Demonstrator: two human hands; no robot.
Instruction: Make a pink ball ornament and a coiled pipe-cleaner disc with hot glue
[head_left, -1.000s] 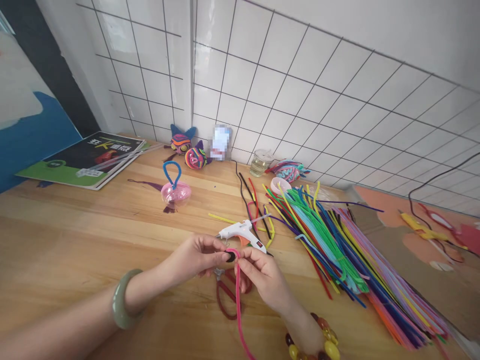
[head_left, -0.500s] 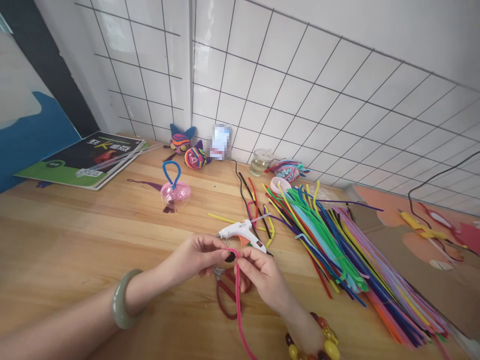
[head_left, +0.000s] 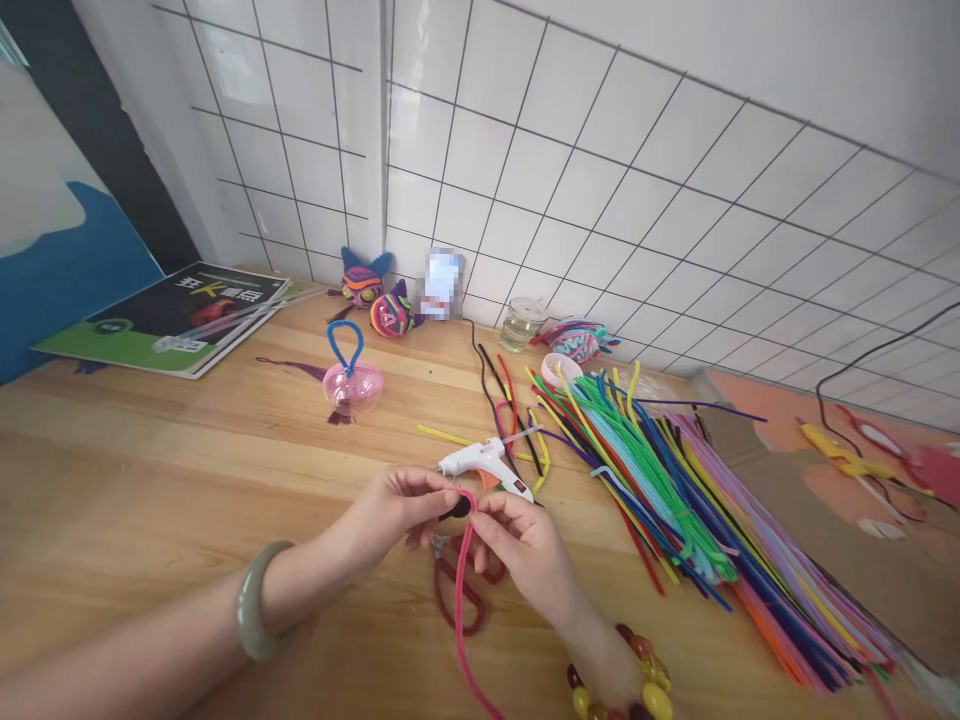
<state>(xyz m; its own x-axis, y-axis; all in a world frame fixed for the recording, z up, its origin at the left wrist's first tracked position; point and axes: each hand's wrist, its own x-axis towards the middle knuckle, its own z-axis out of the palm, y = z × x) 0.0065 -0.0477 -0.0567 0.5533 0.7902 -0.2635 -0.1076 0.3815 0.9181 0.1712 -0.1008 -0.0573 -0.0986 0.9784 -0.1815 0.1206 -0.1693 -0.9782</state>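
I see the left hand [head_left: 405, 512] and right hand [head_left: 525, 555] both pinching a pink pipe cleaner [head_left: 460, 620], curled by a small black piece [head_left: 457, 507]. It's at near middle, above the red-handled scissors [head_left: 444, 597], its tail hanging nearer. It's probably light, fuzzy and bendy, not slippery or easily broken; I'd pinch it close to the curl. Beyond is a white glue gun [head_left: 476, 458]. At far left, a book [head_left: 142, 320] has white and yellow writing I can't read.
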